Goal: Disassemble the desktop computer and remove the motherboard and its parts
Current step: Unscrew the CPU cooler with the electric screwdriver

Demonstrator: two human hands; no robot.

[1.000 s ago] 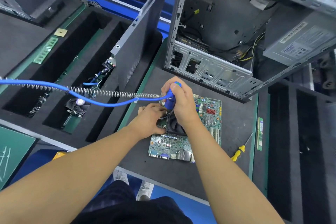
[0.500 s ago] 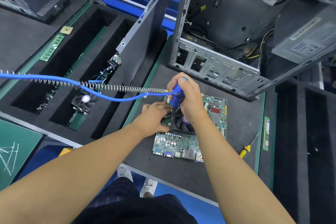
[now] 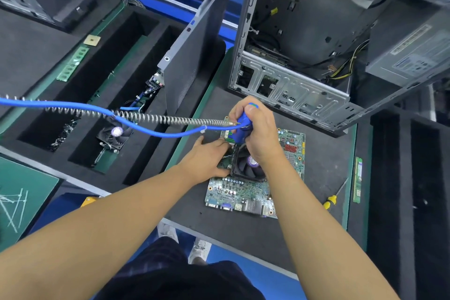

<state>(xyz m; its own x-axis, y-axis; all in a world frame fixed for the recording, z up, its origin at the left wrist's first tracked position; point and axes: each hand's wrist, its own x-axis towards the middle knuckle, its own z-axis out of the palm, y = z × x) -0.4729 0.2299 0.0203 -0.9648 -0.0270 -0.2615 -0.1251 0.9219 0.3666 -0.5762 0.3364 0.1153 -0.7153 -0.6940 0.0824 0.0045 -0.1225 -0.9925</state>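
A green motherboard (image 3: pixel 241 192) lies flat on the dark foam mat (image 3: pixel 323 153) in front of me. A black cooler fan (image 3: pixel 248 165) sits on the board's middle. My right hand (image 3: pixel 260 134) grips a blue powered screwdriver (image 3: pixel 242 126) held upright over the fan's far left corner. My left hand (image 3: pixel 207 158) rests on the board's left edge beside the fan, fingers laid flat. The opened computer case (image 3: pixel 304 61) stands behind the board, its power supply (image 3: pixel 409 51) still inside at the right.
A blue cable with a spring sleeve (image 3: pixel 151 117) runs from the screwdriver off to the left. The case side panel (image 3: pixel 192 51) leans upright at the left. Foam slots hold another fan (image 3: pixel 114 136). A yellow-handled screwdriver (image 3: pixel 333 198) and a RAM stick (image 3: pixel 357 179) lie at the right.
The view has shifted a little; both hands stay on the board and the screwdriver stays over the same fan corner.
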